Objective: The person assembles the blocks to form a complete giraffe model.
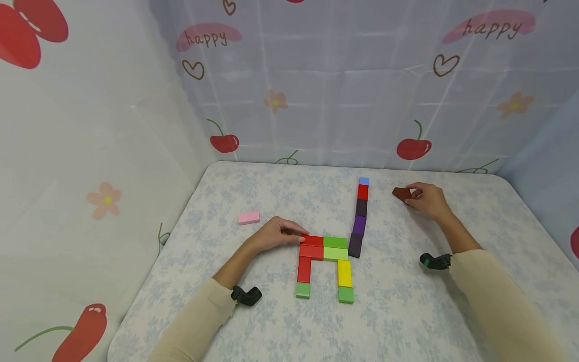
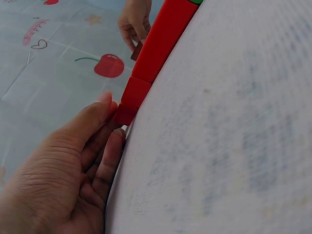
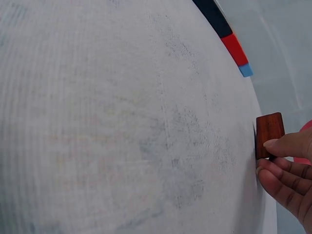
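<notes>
My left hand (image 1: pixel 277 233) is at the far left corner of a flat block figure, its thumb and fingertips pinching the end of a red block (image 1: pixel 313 241). Another red block (image 1: pixel 311 252) lies against that one, with green (image 1: pixel 335 243) and light green blocks (image 1: pixel 335 254) to their right. Two legs extend toward me: a red block (image 1: pixel 304 269) and a yellow block (image 1: pixel 345 273), each ending in a green block. At the back right, my right hand (image 1: pixel 427 200) pinches a dark brown block (image 3: pixel 269 134) between thumb and fingers, close to the tabletop.
Right of the figure runs a line of blocks: dark, purple (image 1: pixel 359 225), dark, red (image 1: pixel 363 191) and blue (image 1: pixel 364 181). A pink block (image 1: pixel 249 217) lies alone at the left. Printed curtains (image 1: pixel 334 100) hang behind the patterned table (image 1: pixel 398 322).
</notes>
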Motion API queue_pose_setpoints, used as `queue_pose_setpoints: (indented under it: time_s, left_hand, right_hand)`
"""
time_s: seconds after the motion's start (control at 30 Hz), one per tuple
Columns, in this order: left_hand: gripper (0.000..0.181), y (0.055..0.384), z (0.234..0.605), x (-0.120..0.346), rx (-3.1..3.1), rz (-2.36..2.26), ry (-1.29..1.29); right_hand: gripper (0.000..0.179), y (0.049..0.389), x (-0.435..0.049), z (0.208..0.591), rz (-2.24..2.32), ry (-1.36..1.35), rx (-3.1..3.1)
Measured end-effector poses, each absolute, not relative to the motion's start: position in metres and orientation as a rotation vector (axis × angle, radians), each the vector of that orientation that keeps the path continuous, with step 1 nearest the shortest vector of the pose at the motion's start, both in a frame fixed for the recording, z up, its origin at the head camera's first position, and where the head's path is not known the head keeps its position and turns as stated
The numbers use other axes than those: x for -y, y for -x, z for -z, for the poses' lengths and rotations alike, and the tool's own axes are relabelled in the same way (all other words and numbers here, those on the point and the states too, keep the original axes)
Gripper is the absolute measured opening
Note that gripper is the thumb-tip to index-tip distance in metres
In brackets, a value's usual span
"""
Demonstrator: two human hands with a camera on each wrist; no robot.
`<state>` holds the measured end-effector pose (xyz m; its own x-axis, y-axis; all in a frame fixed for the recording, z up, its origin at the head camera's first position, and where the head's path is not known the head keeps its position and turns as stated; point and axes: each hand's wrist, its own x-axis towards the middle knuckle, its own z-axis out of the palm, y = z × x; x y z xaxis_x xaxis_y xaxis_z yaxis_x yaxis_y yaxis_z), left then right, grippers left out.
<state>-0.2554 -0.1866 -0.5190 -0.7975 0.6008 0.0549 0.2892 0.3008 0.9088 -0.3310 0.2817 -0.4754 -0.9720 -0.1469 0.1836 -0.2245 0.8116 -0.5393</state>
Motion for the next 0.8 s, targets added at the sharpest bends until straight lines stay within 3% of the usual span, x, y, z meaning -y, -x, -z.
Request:
queue_pose_setpoints:
  time_s: [0.8]
  left_hand:
    - [0.024, 0.257, 0.519, 0.188, -2.247, -1.519, -0.836]
  right_hand:
    - [0.042, 0.370, -0.241, 0.465, -0.839, -0.411, 2.972]
